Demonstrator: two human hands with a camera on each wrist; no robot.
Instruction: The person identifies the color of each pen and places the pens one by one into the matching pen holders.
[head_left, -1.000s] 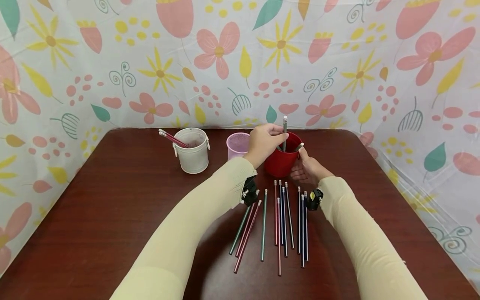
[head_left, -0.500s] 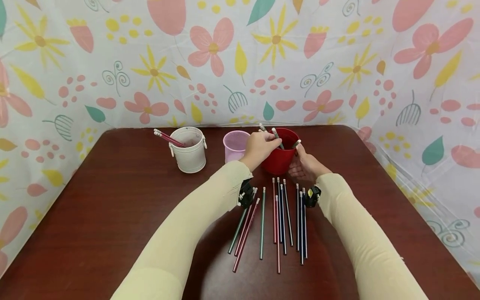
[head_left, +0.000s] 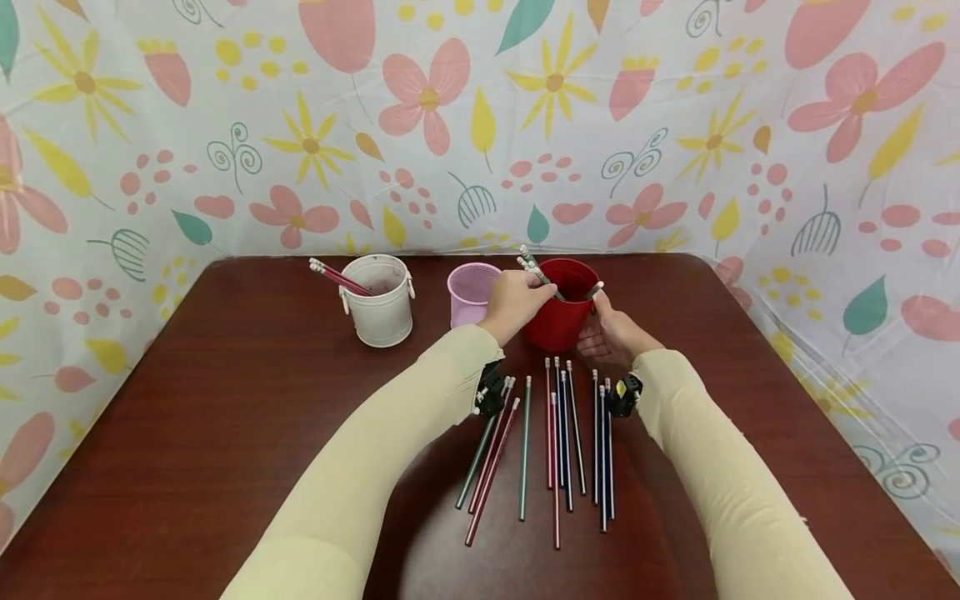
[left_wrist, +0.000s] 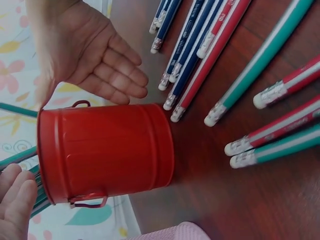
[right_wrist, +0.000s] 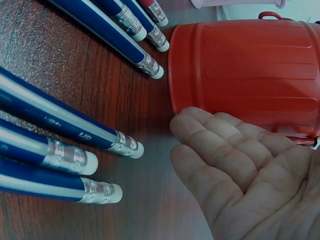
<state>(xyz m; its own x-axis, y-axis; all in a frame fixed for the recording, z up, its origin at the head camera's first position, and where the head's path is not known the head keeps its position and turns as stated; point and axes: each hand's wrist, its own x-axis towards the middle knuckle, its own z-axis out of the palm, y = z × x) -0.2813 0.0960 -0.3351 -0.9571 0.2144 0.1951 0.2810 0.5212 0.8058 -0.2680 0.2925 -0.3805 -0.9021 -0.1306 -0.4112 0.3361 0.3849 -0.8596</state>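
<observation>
A red bucket [head_left: 558,321] stands at the back of the table, its sides close in both wrist views. Green pencils [head_left: 534,265] with white erasers lean out over its left rim, and another pencil [head_left: 595,290] leans at the right. My left hand [head_left: 513,302] is at the left rim, fingertips beside the leaning pencils; in the left wrist view its fingers [left_wrist: 15,200] look loose. On the other side, my right hand [head_left: 617,332] has its thumb at the rim and its straight fingers [right_wrist: 220,135] along the bucket's side, palm showing.
Several red, green and blue pencils [head_left: 525,450] lie on the brown table [head_left: 247,433] between my forearms. A pink mesh cup [head_left: 468,304] is left of the red bucket. Farther left stands a white bucket [head_left: 384,321] with red pencils [head_left: 341,277] in it.
The pencil my left hand was holding upright in the red bucket has tilted left to join the others at the rim. My left hand has shifted slightly left; the right hand stays put.
</observation>
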